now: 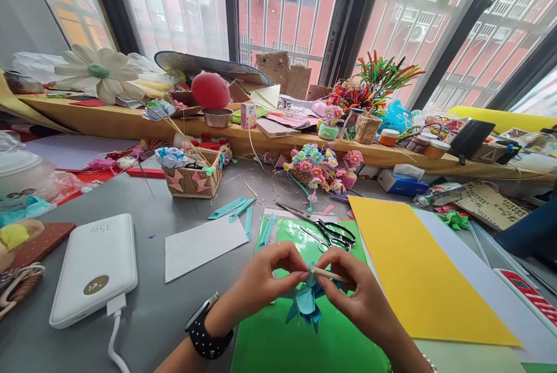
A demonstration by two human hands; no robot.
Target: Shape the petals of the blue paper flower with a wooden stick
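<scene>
A light-blue folded paper flower (305,301) hangs with its points downward between my two hands, over a shiny green sheet (265,344). My left hand (270,273) pinches the upper part of the flower between thumb and forefinger. In my right hand (363,294), thumb and fingers close on a short pale wooden stick (329,274), whose end lies against a blue paper tip. Black-handled scissors (336,235) rest on the green sheet just beyond my hands. Folded blue paper strips (230,209) lie to the left, beside a white sheet (204,249).
Yellow paper (426,280) lies at the right. On the left are a white power bank (98,268) with a cable and a cardboard basket (194,178). Pink and blue craft flowers (315,167) stand behind. A crowded wooden ledge (270,142) runs below the windows.
</scene>
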